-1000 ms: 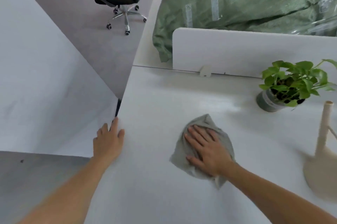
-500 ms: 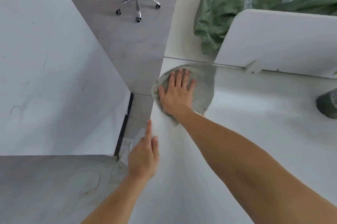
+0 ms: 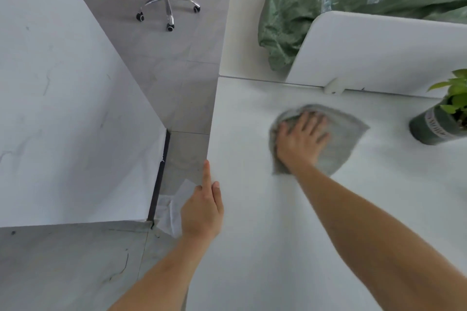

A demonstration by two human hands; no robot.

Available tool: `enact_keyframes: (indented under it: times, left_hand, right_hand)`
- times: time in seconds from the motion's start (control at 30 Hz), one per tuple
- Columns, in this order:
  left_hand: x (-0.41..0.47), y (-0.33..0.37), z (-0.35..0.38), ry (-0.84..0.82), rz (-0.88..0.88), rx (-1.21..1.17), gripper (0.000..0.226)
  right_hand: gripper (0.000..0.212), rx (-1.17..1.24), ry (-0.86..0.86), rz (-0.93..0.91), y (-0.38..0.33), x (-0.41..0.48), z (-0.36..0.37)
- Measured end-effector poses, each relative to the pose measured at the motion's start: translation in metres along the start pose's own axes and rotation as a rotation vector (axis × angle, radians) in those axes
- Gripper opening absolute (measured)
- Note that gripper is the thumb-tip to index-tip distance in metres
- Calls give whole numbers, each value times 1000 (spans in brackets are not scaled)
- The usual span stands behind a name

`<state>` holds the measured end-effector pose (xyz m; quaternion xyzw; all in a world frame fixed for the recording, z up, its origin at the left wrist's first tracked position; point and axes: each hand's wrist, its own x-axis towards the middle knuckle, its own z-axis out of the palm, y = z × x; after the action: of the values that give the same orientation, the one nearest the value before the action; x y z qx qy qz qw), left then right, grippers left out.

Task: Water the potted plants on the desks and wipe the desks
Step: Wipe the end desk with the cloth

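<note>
From the head camera we see the right hand [image 3: 300, 140] pressed flat on the grey cloth [image 3: 338, 138], fingers straight and slightly spread. Cloth shows beyond the fingertips and to their right (all motion-blurred). It lies toward the back of the white desk [image 3: 265, 235]. The left hand [image 3: 202, 209] rests at the desk's left edge, index finger straight. A potted plant [image 3: 434, 126] stands right of the cloth, apart from it, and a divider panel [image 3: 379, 52] rises behind.
</note>
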<state>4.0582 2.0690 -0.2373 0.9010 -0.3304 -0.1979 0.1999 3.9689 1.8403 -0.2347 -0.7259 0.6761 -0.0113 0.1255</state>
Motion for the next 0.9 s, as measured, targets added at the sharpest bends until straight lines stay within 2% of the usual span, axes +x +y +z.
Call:
enact_keyframes:
  times: [0.07, 0.13, 0.17, 0.23, 0.3, 0.4, 0.43, 0.47, 0.57, 0.63, 0.73, 0.8, 0.87, 0.9]
  left_hand:
    - [-4, 1, -2, -10, 21, -28, 57]
    - [-6, -3, -7, -51, 37, -66, 56]
    - [-6, -7, -9, -69, 30, -71, 56]
    - [-26, -11, -17, -101, 17, -56, 55]
    - [-53, -16, -22, -146, -20, -73, 52]
    - [-63, -24, -26, -252, -92, 68, 50]
    - [-57, -26, -29, -301, -93, 128, 50]
    - [-55, -26, -30, -340, -95, 148, 51]
    - [-64, -32, -30, -379, -148, -2, 57]
    - [-86, -38, -26, -345, -177, -81, 59]
    - [-121, -47, -22, -275, -225, 45, 56]
    - [-144, -42, -22, -206, -211, 206, 52]
    - [-165, -30, -20, -143, -115, 370, 52]
    - [-174, -25, -16, -135, -48, 436, 55]
  right_hand:
    - [74, -116, -110, -372, 4, -58, 8]
    - [74, -177, -170, -656, 61, -89, -7]
    - [74, -193, -180, -741, 96, -88, -13]
    - [80, -275, -161, -736, 163, -69, -35]
    - [86, -277, -112, -500, 192, -39, -48]
    - [80, -155, -69, -43, 153, -23, -40]
    - [80, -117, -82, 36, 128, -25, -36]
    - [80, -102, -105, 35, 105, -34, -30]
    - [80, -144, -159, -349, 58, -91, -6]
    - [81, -203, -201, -582, 58, -146, 2]
    - [76, -227, -263, -821, 107, -209, 0]
    - [72, -226, -269, -960, 164, -238, -6]
    - [71, -247, -279, -973, 228, -240, -18]
    - [71, -258, -265, -921, 257, -230, -25]
